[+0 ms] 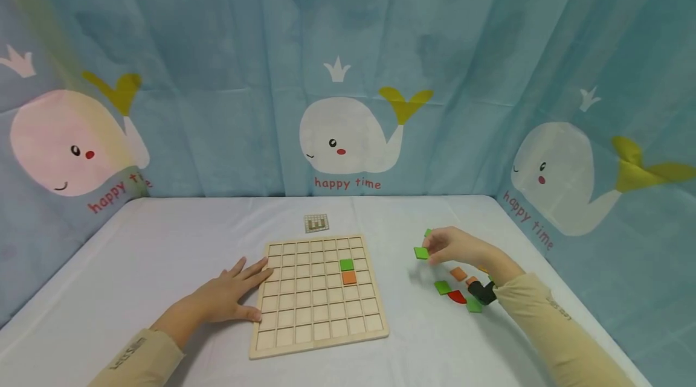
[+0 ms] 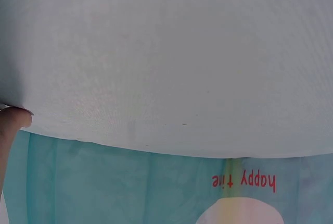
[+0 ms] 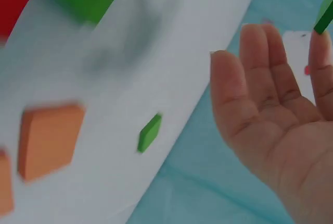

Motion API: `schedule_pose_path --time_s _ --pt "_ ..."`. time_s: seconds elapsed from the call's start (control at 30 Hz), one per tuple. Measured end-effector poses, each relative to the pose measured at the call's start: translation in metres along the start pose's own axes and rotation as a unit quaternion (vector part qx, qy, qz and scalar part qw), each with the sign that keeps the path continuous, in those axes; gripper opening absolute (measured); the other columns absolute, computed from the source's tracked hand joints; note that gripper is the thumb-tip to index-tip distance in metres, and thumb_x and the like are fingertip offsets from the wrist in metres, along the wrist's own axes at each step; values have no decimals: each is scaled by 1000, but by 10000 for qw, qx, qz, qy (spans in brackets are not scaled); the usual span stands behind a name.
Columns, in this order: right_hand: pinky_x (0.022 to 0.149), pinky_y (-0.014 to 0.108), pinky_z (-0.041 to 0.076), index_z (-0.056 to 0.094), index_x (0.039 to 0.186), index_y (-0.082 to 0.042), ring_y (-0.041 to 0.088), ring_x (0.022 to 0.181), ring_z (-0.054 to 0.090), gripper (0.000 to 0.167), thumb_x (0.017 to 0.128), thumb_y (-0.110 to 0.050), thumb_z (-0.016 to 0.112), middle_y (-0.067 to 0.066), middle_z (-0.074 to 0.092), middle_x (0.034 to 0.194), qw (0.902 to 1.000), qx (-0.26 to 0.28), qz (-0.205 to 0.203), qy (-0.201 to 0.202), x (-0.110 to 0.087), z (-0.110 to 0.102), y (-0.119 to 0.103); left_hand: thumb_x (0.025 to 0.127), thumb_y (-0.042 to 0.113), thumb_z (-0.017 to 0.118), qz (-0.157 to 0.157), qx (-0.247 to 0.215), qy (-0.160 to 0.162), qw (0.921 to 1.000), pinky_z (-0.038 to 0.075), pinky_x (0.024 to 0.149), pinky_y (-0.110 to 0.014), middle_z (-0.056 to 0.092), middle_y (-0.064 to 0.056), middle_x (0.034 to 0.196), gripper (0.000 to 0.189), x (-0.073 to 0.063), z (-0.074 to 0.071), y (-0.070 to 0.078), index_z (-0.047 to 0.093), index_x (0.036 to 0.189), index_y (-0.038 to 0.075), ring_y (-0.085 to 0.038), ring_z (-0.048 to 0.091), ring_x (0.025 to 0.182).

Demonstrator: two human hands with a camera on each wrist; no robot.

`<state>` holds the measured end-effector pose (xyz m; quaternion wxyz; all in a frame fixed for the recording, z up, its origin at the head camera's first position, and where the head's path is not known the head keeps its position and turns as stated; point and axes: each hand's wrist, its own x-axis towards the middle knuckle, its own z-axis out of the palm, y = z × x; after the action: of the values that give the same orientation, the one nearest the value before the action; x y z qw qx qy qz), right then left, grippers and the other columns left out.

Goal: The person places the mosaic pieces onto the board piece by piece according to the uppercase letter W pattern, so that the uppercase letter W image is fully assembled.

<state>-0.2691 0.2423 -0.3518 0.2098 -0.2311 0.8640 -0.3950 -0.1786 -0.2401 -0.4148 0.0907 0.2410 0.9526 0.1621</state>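
Observation:
A wooden grid board [image 1: 303,302] lies on the white table, with a green square tile [image 1: 347,264] and an orange square tile [image 1: 348,278] in adjoining cells at its right side. Spread fingers of my left hand [image 1: 227,295] rest at the board's left edge. To the right of the board, my right hand [image 1: 462,248] pinches another green tile [image 1: 421,253] above the table. In the right wrist view only part of that tile shows, at the fingertips. The left wrist view catches just a bit of the left hand [image 2: 14,122].
Below the right forearm lie loose pieces: an orange tile [image 1: 459,273], green tiles [image 1: 443,287] and a red curved-edged piece [image 1: 457,297]; the arm hides some. A small patterned card [image 1: 316,223] lies behind the board. A blue whale-print curtain [image 1: 217,133] surrounds the table's far side.

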Motion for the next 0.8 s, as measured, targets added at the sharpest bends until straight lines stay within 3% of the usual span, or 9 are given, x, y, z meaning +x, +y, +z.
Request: schedule_pose_path --time_s 0.33,0.8 --pt "74 35 51 60 104 1 21 90 58 20 88 -6 70 8 61 101 9987 467 88 210 9 27 -18 78 66 63 29 -19 -12 10000 20 101 -75 22 -16 158 96 1 -3 2 37 150 9 -56 13 139" --pt "69 31 51 61 102 1 18 83 59 20 86 -2 72 7 62 94 9940 991 0 464 20 65 -40 78 66 63 64 17 10 10000 21 100 -75 22 -16 158 95 0 -1 -1 37 150 9 -56 14 139"
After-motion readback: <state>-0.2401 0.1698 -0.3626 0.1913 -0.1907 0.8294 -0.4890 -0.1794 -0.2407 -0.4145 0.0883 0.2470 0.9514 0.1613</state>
